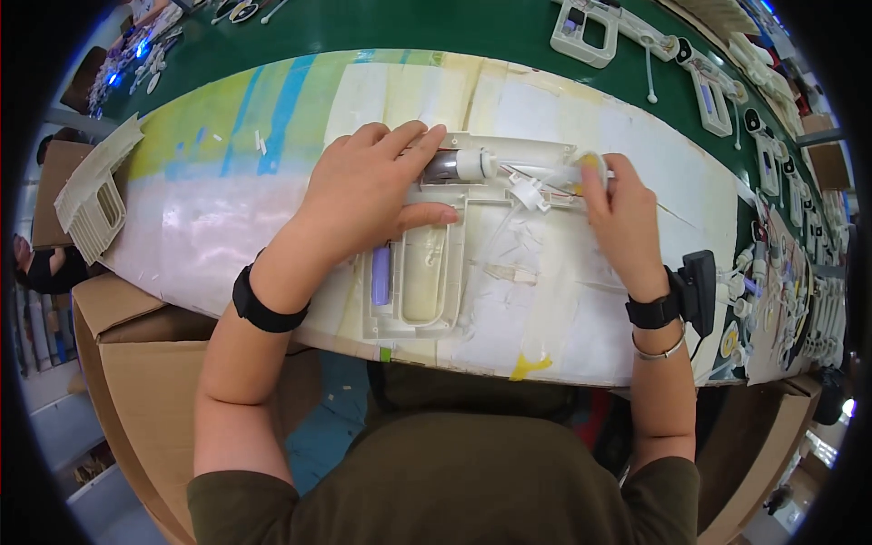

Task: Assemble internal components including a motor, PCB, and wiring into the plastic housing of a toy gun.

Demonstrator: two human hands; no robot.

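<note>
A white plastic housing shell (420, 289) shaped like a pistol grip lies open on the taped work surface (218, 218). A purple cylinder (381, 274) sits in its handle part, and a silver motor with a white tip (459, 166) lies in its barrel part. My left hand (363, 186) rests flat on the shell, fingers over the motor end. My right hand (618, 211) pinches the front end of the assembly, where a small white fitting (527, 193) and thin wires meet a clear tube.
More white housings (586, 27) and small parts lie on the green table at the back and along the right edge. A white ribbed plastic piece (91, 195) sits at the left. Cardboard boxes (136, 363) stand below the table.
</note>
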